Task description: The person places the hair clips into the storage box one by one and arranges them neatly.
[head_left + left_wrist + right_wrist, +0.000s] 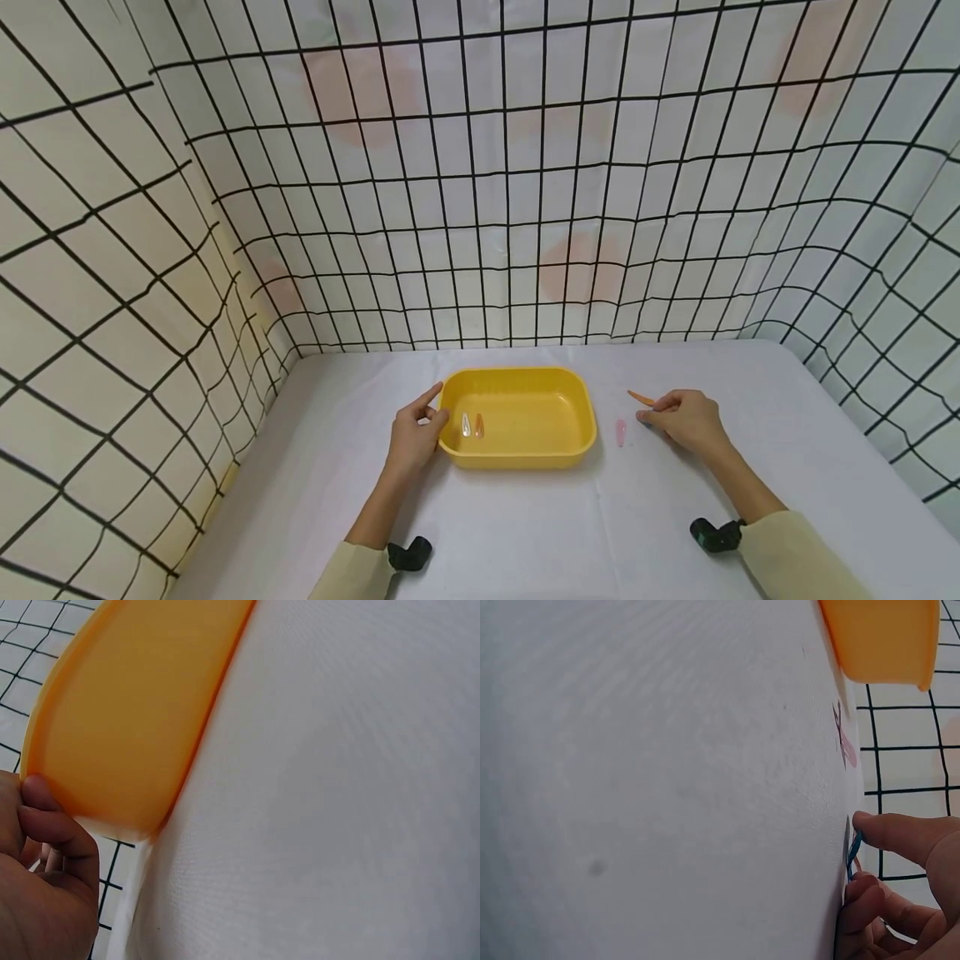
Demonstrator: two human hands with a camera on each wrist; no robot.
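A slim orange hair clip (640, 398) is pinched between thumb and fingers in the grip of the right hand (686, 421), to the right of the tray; the right wrist view shows a small blue piece (854, 846) at those fingertips. Just beside them, a pale pink teardrop clip (621, 432) lies on the white-covered table (517, 533). The left hand (412, 429) grasps the left rim of a yellow rectangular tray (517, 461), where a whitish clip (467, 425) and a second orange clip (480, 426) lie side by side. Behind stands a black wire grid (507, 224).
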